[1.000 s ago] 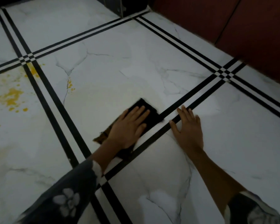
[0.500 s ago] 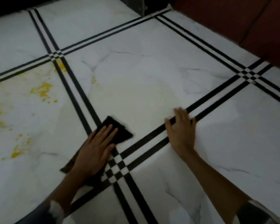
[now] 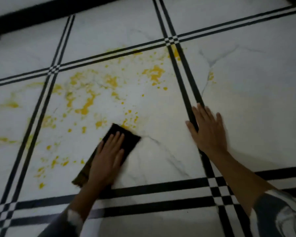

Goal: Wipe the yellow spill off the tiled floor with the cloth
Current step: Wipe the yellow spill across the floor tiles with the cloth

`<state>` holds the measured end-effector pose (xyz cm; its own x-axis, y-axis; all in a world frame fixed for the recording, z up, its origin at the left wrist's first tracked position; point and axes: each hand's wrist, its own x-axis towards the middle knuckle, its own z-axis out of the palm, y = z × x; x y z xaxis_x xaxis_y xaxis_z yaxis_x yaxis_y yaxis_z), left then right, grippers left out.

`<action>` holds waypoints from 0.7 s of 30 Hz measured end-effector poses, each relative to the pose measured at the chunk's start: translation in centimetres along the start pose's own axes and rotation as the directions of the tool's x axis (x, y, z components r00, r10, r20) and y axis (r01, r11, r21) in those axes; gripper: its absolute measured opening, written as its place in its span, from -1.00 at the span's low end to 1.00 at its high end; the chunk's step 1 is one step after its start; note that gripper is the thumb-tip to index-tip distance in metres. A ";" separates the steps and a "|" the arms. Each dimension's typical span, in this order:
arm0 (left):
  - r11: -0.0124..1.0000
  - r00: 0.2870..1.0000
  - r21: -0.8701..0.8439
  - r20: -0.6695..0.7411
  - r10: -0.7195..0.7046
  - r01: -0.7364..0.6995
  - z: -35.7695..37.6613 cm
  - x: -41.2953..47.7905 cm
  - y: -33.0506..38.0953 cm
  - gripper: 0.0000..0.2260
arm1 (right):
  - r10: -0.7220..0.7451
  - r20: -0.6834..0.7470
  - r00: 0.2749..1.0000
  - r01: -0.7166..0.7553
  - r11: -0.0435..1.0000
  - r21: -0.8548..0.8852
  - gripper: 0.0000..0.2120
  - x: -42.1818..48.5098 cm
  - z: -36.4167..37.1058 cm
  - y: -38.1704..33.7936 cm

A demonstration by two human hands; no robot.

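A dark folded cloth [image 3: 126, 136] lies flat on the white marble tile, its far corner touching the near edge of the yellow spill [image 3: 87, 103]. My left hand [image 3: 108, 159] presses flat on the cloth with straight fingers. The spill spreads as splashes and smears over the tile ahead and to the left, with a thick patch [image 3: 155, 74] farther back and a few drops [image 3: 211, 76] on the tile to the right. My right hand [image 3: 208, 129] rests flat on the floor, its fingers over a black grout stripe.
Double black stripes [image 3: 161, 194] cross the white tiled floor [image 3: 255, 100] in a grid. A dark skirting band [image 3: 24, 16] runs along the far left edge. My patterned sleeves [image 3: 280, 218] show at the bottom.
The view has swung left, so the whole spill now shows. My left hand has slid the cloth left across the black stripes onto the spilled tile. My right hand has followed to the left.
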<state>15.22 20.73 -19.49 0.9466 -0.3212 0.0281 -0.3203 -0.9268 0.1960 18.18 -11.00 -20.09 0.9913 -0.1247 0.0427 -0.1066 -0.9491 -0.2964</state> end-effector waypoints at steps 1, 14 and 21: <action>0.989 0.989 -0.001 -0.023 -0.145 0.145 -0.2 1.4 -1.8 -0.45 | 0.002 -0.005 1.000 -0.002 1.000 -0.017 -0.37 0.2 0.1 0.0; 0.956 0.959 -0.184 0.129 0.253 -0.227 -0.6 -3.6 2.0 -0.53 | 0.005 0.060 0.998 0.001 0.996 -0.092 -0.43 0.2 -0.7 -0.2; 0.911 0.911 0.024 0.021 -0.412 0.411 -0.3 1.1 -0.6 -0.47 | 0.079 0.002 0.997 -0.079 0.997 -0.004 -0.53 -2.4 1.4 -7.8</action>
<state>16.42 20.99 -19.28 0.9935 0.0848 -0.0755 0.0964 -0.9814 0.1662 16.72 -2.91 -19.24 0.9799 -0.1986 0.0171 -0.1848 -0.9374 -0.2951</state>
